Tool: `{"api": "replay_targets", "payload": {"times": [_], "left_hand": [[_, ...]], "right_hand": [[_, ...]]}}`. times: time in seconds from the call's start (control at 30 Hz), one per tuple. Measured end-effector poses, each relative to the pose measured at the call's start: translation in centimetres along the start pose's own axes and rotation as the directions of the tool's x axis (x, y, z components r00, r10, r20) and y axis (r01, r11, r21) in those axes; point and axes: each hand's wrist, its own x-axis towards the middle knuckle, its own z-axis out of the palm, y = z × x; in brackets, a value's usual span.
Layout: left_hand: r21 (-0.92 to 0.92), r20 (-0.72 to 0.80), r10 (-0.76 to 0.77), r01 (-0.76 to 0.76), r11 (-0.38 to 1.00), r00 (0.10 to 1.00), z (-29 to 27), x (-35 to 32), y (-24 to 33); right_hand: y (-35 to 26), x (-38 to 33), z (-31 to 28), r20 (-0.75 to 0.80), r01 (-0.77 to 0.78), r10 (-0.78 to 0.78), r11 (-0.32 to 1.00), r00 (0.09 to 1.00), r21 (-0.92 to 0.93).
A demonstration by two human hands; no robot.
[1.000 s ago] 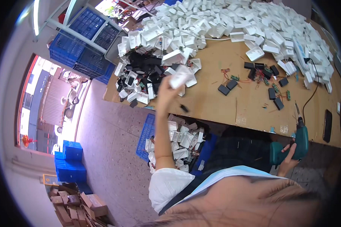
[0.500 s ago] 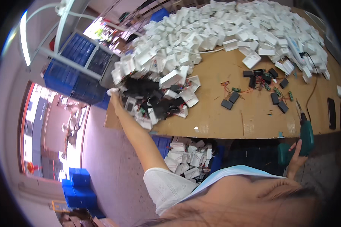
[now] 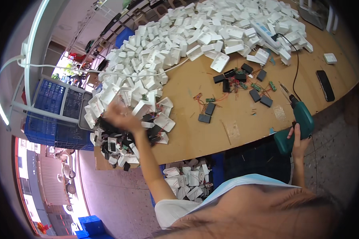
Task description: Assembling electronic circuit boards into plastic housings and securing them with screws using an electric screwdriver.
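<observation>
My left hand [image 3: 123, 116] is over the near left end of the pile, above white plastic housings and dark parts with wires. Motion smears its fingers, so whether it holds anything is unclear. At the right edge of the table, my right hand [image 3: 299, 142] grips a green electric drill [image 3: 304, 118] by its handle. Its long thin metal tip points away from me over the tabletop. A loose heap of black pieces and opened white housings [image 3: 164, 122] lies beside my left forearm.
A large mound of white housings [image 3: 175, 44] covers the table's [image 3: 187, 139] far side. Black boxes with wires and green boards [image 3: 266, 101] lie mid-table. A phone [image 3: 325, 85] rests at right, near a dark cord [image 3: 298, 67]. Below the front edge stands a crate of housings [image 3: 189, 179].
My left hand has come in from the table's left edge to above the pile. My view has shifted, so the table appears turned. The right hand still grips the drill.
</observation>
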Motion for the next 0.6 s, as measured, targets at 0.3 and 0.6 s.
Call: {"api": "replay_targets", "payload": {"times": [0.3, 0.6], "left_hand": [[-0.189, 0.81, -0.074, 0.38, 0.906, 0.581, 28.5, -16.8, 9.6], [-0.268, 0.716, -0.113, 0.421, 0.867, 0.689, 13.2, -12.5, 15.3]], "right_hand": [[-0.9, -1.0, -2.0, -0.049, -0.003, 0.009, 0.991, 0.999, 0.135], [1.7, -1.2, -4.1, -0.018, -0.076, 0.079, 0.987, 0.997, 0.142]]}}
